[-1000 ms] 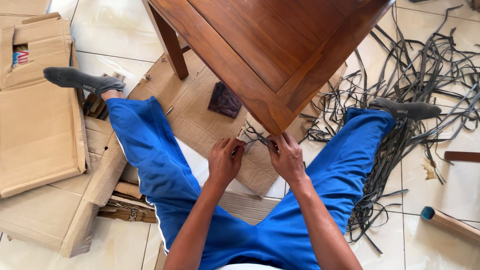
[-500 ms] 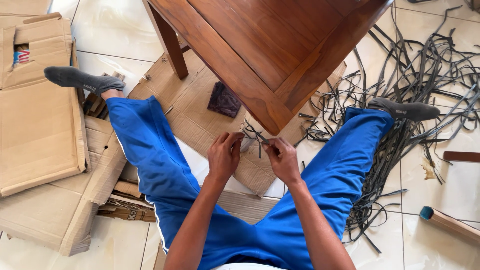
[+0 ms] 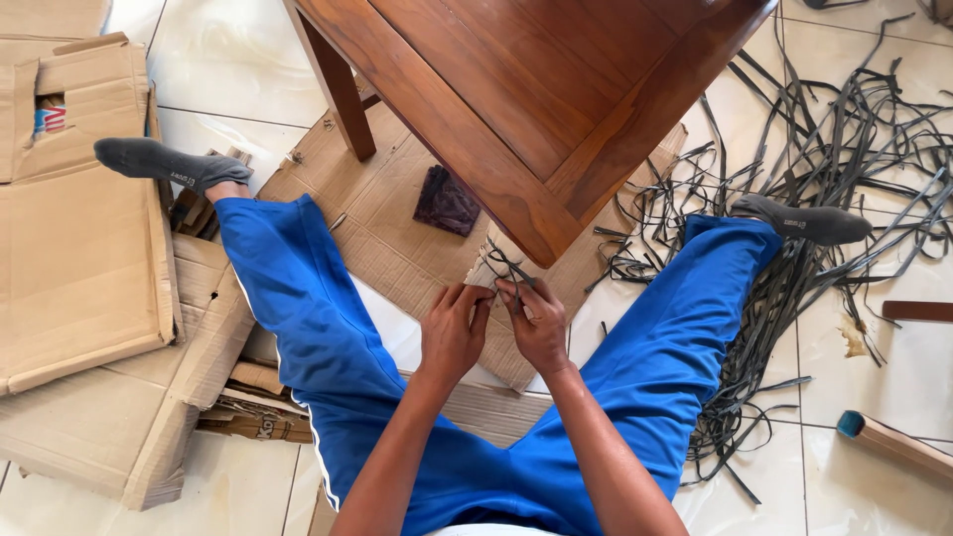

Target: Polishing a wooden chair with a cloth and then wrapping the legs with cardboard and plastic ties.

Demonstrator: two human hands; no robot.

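Tiles [image 3: 218, 69] on the floor are white, with flat brown cardboard [image 3: 79, 268] on top. Left hand [image 3: 452, 333] and right hand [image 3: 536, 326] touch, both pinching thin dark strips [image 3: 506, 266] just below the wooden table [image 3: 526, 89] corner. More dark strips lie in a big pile [image 3: 844, 149] nearby.

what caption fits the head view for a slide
Seated on the floor, left hand and right hand pinch dark strips below the wooden table corner.
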